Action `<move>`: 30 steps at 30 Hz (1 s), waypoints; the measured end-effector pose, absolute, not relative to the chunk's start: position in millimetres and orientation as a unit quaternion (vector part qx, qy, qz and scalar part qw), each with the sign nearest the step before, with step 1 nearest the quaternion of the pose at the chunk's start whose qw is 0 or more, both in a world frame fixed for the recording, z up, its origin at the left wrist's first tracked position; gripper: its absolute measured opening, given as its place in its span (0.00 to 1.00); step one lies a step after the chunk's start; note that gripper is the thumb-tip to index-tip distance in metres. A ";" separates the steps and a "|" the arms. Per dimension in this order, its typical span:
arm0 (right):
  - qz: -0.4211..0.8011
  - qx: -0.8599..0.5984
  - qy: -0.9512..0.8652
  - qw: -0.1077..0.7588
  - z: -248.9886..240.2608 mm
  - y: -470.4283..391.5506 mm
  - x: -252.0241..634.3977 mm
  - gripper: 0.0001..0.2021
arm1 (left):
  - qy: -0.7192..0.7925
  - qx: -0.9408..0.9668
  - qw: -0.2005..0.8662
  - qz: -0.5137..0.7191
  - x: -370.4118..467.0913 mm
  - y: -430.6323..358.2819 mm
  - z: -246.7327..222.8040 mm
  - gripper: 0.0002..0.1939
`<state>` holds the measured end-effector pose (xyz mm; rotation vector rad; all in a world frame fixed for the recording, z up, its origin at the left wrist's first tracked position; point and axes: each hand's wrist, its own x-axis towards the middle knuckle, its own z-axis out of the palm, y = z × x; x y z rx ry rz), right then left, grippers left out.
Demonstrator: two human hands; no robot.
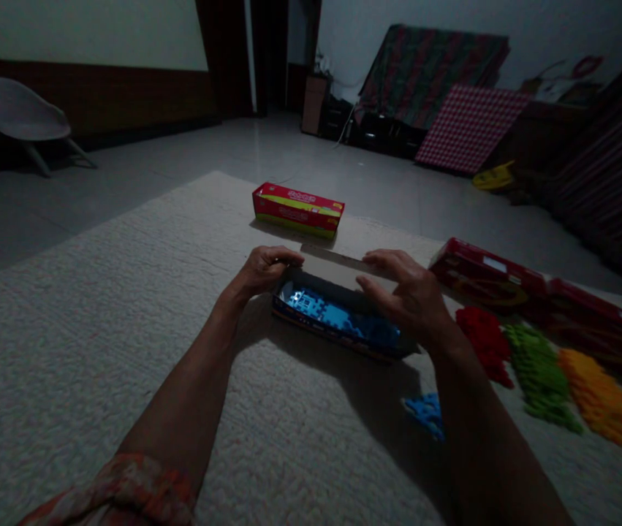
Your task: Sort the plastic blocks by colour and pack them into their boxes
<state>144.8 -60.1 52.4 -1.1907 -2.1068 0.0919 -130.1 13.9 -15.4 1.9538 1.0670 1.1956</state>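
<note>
An open dark box (pixel 332 337) with its long lid flap raised stands on the pale mat in front of me. Blue interlocking pieces (pixel 321 310) lie inside it. At its left end, my left hand (pixel 267 269) grips the flap's corner between thumb and fingers. My right hand (pixel 406 288) is at the right end, fingers over the raised flap and thumb apart from them on the inner side. A small cluster of blue pieces (pixel 425 414) lies on the mat near my right forearm, which partly hides it.
Beyond the dark box stands a red and yellow-green box (pixel 298 210). At right are two dark red boxes (pixel 489 274) and piles of red (pixel 483 342), green (pixel 541 372) and orange pieces (pixel 598 394). A white chair (pixel 23 113) stands far left.
</note>
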 end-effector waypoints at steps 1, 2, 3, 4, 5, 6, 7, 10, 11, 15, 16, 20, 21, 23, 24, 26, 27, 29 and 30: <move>0.023 -0.474 -0.804 0.358 53.9 -59.3 157.4 0.11 | 0.404 0.735 0.304 0.453 -130.1 14.1 -15.9 0.19; 0.013 -0.490 -0.794 0.360 54.0 -58.2 170.8 0.12 | 0.404 0.733 0.305 0.455 -130.1 14.3 -16.3 0.19; 0.004 -0.506 -0.785 0.357 52.6 -56.6 184.7 0.13 | 0.403 0.732 0.307 0.456 -130.1 14.5 -16.5 0.19; -0.003 -0.525 -0.776 0.349 49.6 -54.6 199.2 0.13 | 0.402 0.732 0.308 0.456 -130.1 14.5 -16.6 0.19; -0.007 -0.546 -0.766 0.340 45.3 -52.2 214.1 0.14 | 0.400 0.732 0.310 0.456 -129.9 14.4 -16.3 0.19; -0.013 -0.570 -0.753 0.329 39.7 -49.6 229.1 0.15 | 0.400 0.733 0.311 0.454 -129.7 14.1 -15.8 0.19; -0.021 -0.594 -0.740 0.315 33.5 -46.9 243.9 0.15 | 0.401 0.733 0.312 0.453 -129.3 13.4 -15.1 0.18; -0.013 -0.661 -0.703 0.262 14.3 -41.6 282.4 0.16 | 0.413 0.728 0.311 0.450 -128.5 10.6 -12.3 0.17; 0.000 -0.676 -0.699 0.234 8.8 -41.0 291.9 0.17 | 0.421 0.723 0.311 0.451 -128.5 10.0 -11.6 0.16; 0.058 -0.683 -0.709 0.166 -6.3 -40.8 308.2 0.23 | 0.420 0.725 0.315 0.446 -130.0 10.5 -10.6 0.14; 0.069 -0.681 -0.712 0.157 -8.9 -40.4 307.7 0.24 | 0.417 0.727 0.314 0.446 -130.4 10.9 -10.5 0.14; 0.073 -0.677 -0.720 0.134 -15.9 -36.8 300.2 0.22 | 0.420 0.731 0.306 0.442 -131.1 11.1 -9.8 0.14; 0.067 -0.677 -0.722 0.127 -16.8 -35.9 298.2 0.21 | 0.423 0.731 0.304 0.440 -131.1 10.9 -9.5 0.14; 0.056 -0.684 -0.720 0.105 -17.3 -34.8 294.6 0.18 | 0.426 0.732 0.303 0.438 -131.3 10.7 -9.1 0.14; 0.051 -0.693 -0.713 0.092 -16.9 -34.7 292.7 0.17 | 0.426 0.732 0.303 0.437 -131.4 10.7 -9.0 0.14; 0.048 -0.709 -0.700 0.070 -15.1 -35.1 288.8 0.15 | 0.425 0.733 0.304 0.436 -131.7 10.9 -9.0 0.14; 0.050 -0.714 -0.696 0.063 -13.8 -35.5 287.1 0.14 | 0.426 0.733 0.304 0.435 -131.9 11.1 -9.1 0.14; 0.052 -0.715 -0.695 0.057 -10.7 -36.2 284.8 0.15 | 0.427 0.732 0.304 0.434 -132.2 11.6 -9.8 0.14; 0.051 -0.712 -0.698 0.058 -8.9 -36.5 284.7 0.15 | 0.427 0.731 0.305 0.436 -132.2 11.8 -10.3 0.14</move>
